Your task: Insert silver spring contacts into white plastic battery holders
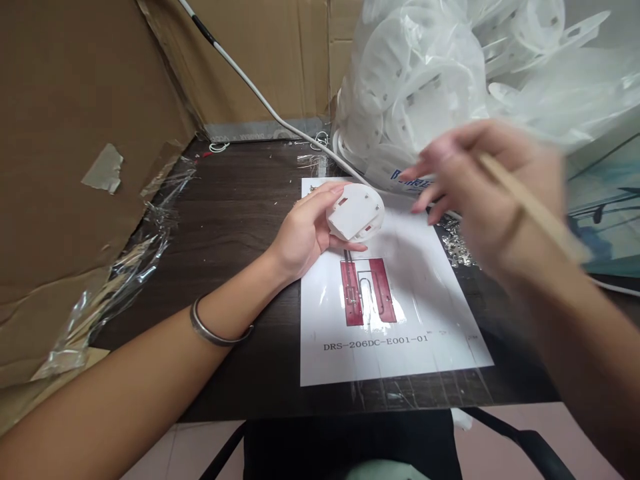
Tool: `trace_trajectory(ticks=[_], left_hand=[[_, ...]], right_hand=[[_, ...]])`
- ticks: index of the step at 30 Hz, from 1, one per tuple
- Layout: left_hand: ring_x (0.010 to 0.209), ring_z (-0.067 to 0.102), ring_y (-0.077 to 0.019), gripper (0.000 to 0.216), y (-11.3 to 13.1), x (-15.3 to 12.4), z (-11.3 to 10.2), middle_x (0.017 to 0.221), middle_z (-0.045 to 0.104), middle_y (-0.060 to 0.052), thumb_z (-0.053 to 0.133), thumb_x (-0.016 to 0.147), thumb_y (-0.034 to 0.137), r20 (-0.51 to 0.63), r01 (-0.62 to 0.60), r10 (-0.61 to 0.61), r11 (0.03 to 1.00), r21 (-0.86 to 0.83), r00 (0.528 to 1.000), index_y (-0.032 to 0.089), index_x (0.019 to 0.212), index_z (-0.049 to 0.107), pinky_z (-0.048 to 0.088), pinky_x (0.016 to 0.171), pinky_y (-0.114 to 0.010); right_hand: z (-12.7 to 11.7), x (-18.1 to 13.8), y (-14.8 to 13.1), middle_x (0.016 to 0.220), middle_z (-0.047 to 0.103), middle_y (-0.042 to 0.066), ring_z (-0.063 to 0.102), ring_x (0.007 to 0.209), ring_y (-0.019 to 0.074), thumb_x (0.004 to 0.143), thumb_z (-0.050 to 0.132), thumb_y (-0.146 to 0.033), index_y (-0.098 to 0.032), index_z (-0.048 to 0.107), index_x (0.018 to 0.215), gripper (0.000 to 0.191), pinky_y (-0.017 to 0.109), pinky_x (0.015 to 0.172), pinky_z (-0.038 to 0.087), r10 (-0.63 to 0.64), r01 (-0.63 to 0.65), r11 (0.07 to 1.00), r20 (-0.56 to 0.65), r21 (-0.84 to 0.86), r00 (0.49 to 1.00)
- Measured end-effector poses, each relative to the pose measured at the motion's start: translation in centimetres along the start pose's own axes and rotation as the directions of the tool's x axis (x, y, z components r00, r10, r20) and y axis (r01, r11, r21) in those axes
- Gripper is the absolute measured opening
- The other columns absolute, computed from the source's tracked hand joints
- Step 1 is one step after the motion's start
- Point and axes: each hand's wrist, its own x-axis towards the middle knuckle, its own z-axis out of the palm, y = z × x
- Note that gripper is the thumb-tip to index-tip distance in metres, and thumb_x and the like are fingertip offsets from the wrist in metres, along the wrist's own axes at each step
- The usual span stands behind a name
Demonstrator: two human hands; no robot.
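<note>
My left hand [305,230] grips a round white plastic part [356,212] with a square raised block on it, holding it just above a laminated white sheet [390,347] on the dark table. The sheet shows a red drawing [367,292] and the text DRS-206DC-E001-01. My right hand [480,193] hovers to the right of the part, blurred by motion, fingers curled round a thin tan stick [535,210] that points away to the lower right. A metal bangle [215,330] sits on my left wrist.
A large clear bag of white round plastic parts [450,73] stands at the back right. Cardboard walls [75,133] close off the left and back, with crumpled clear film [125,267] at the left. A white cable [260,100] crosses the table. Small metal bits [457,247] lie right of the sheet.
</note>
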Motion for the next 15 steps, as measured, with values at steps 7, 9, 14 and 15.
trace_trajectory(ticks=[7, 9, 14, 15], left_hand=[[0.085, 0.067, -0.0204, 0.021, -0.1, -0.2, 0.3, 0.099, 0.069, -0.007, 0.063, 0.084, 0.028, -0.004, -0.001, 0.001, 0.999, 0.047, 1.0, 0.017, 0.102, 0.067, 0.062, 0.062, -0.033], [0.092, 0.067, -0.0209, 0.024, -0.1, -0.2, 0.5, 0.105, 0.07, -0.008, 0.061, 0.088, 0.036, -0.003, -0.005, 0.005, 1.0, 0.027, 1.0, 0.017, 0.101, 0.067, 0.062, 0.07, -0.033], [0.093, 0.071, -0.023, 0.036, -0.1, -0.1, 0.6, 0.099, 0.072, -0.009, 0.058, 0.088, 0.05, 0.064, 0.154, -0.15, 0.986, -0.064, 0.987, 0.018, 0.104, 0.064, 0.06, 0.081, -0.037], [0.092, 0.072, -0.0242, 0.033, 0.0, -0.1, 0.5, 0.099, 0.072, -0.009, 0.06, 0.087, 0.044, 0.077, 0.174, -0.168, 0.981, -0.082, 0.983, 0.018, 0.106, 0.062, 0.061, 0.079, -0.038]], right_hand=[[2.6, -2.7, 4.0, 0.065, 0.072, -0.001, 0.064, 0.048, 0.0145, 0.086, 0.073, -0.038, -0.021, 0.071, 0.089, 0.017, 0.027, 0.045, 0.052, 0.089, -0.096, 0.993, 0.108, 0.062, 0.99], [2.6, -3.1, 4.0, 0.067, 0.072, 0.0, 0.067, 0.052, 0.0161, 0.088, 0.071, -0.037, -0.023, 0.071, 0.086, 0.015, 0.029, 0.047, 0.054, 0.019, -0.019, 1.0, 0.051, 0.015, 0.999], [2.6, -3.0, 3.4, 0.087, 0.077, 0.002, 0.071, 0.065, 0.0198, 0.09, 0.069, -0.027, -0.028, 0.072, 0.098, 0.009, 0.036, 0.061, 0.059, -0.319, 0.335, 0.912, 0.106, -0.235, 0.942], [2.4, -3.1, 3.1, 0.093, 0.078, 0.004, 0.071, 0.068, 0.0203, 0.091, 0.068, -0.028, -0.028, 0.072, 0.103, 0.013, 0.037, 0.064, 0.059, -0.359, 0.388, 0.885, 0.154, -0.257, 0.921]])
